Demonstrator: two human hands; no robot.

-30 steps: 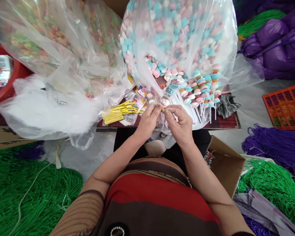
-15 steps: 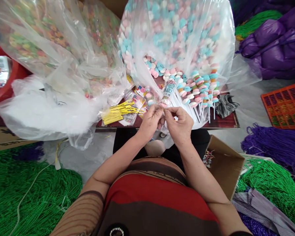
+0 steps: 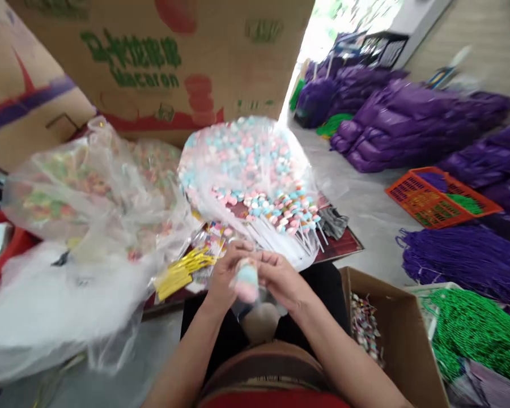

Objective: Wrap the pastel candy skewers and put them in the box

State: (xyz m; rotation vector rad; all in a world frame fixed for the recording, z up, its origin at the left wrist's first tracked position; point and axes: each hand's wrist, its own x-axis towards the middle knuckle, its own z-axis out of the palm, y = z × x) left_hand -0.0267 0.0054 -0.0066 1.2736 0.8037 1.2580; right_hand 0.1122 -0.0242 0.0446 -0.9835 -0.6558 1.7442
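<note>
Between my two hands, over my lap, is a small wrapped candy pack (image 3: 246,279), pink and pale blue and blurred by motion. My left hand (image 3: 226,273) is closed around its left side. My right hand (image 3: 281,276) pinches it from the right near its upper end. Just beyond my hands, white sticks (image 3: 276,242) lie on clear plastic, and candy skewers (image 3: 298,212) in pink, white and blue rest behind them. Yellow twist ties (image 3: 179,273) and printed packets (image 3: 215,241) lie to the left on the dark red table (image 3: 352,242).
A large bag of pink and blue candies (image 3: 242,153) stands before a cardboard box (image 3: 238,56). Other candy bags (image 3: 89,181) are at left. An open carton (image 3: 399,334) holding small packs is at right, near an orange crate (image 3: 425,207) and purple cords (image 3: 463,260).
The view has tilted up and turned right, showing the big box and more floor. Both hands have brought the candy pack back toward my body and turned it, its pink end now facing me.
</note>
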